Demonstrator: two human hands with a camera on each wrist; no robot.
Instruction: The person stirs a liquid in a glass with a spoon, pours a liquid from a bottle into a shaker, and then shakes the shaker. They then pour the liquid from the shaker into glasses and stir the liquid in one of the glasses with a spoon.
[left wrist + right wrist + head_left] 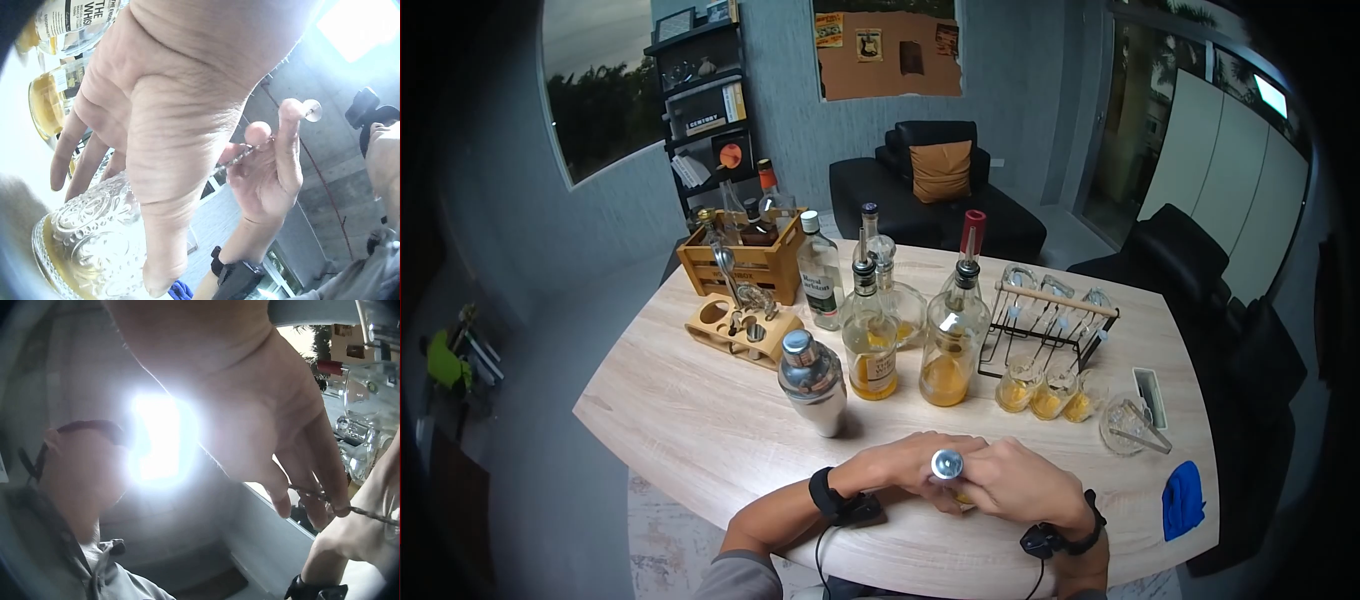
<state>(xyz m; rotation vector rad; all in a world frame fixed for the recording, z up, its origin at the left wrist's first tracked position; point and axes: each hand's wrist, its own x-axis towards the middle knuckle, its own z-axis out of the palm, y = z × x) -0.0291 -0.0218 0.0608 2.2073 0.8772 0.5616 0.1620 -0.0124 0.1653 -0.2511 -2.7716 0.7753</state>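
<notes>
My left hand grips a patterned glass, thumb on one side and fingers around the other; amber liquid shows at its base. Above it, my right hand pinches the twisted shaft of a metal bar spoon between thumb and fingers. The spoon's round end points up toward the head camera. Its lower end is hidden in the head view, as is most of the glass.
A steel shaker stands beyond my left hand. Behind it are a wooden tool stand, a bottle crate and bottles with pourers. To the right are small glasses, an ice bowl with tongs and a blue cloth.
</notes>
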